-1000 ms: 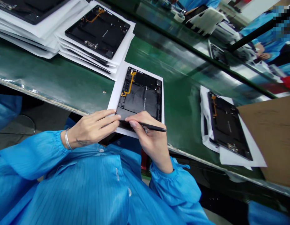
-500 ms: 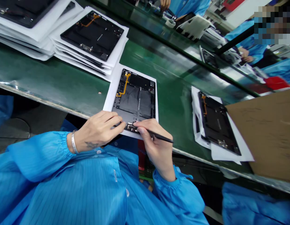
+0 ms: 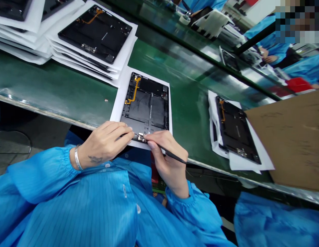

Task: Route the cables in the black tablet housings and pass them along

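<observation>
A black tablet frame [image 3: 146, 104] with an orange flex cable lies on a white sheet [image 3: 118, 103] at the near edge of the green belt. My left hand [image 3: 106, 144] rests on its near left corner, fingers together and pressing down beside a small metal part [image 3: 141, 137]. My right hand [image 3: 166, 154] pinches a thin black tool [image 3: 173, 157], like a pen, with its tip at that small part on the frame's near edge. Both sleeves are blue.
Stacks of black frames on white sheets [image 3: 94, 34] lie at the back left. Another frame on paper [image 3: 235, 130] sits to the right, beside a brown cardboard sheet [image 3: 288, 140]. Other people in blue work beyond the belt [image 3: 71, 89].
The view has shifted a little, so everything sits slightly further left. My right hand has drawn the tool back to the frame's near edge, and the small metal part now shows between my fingertips.
</observation>
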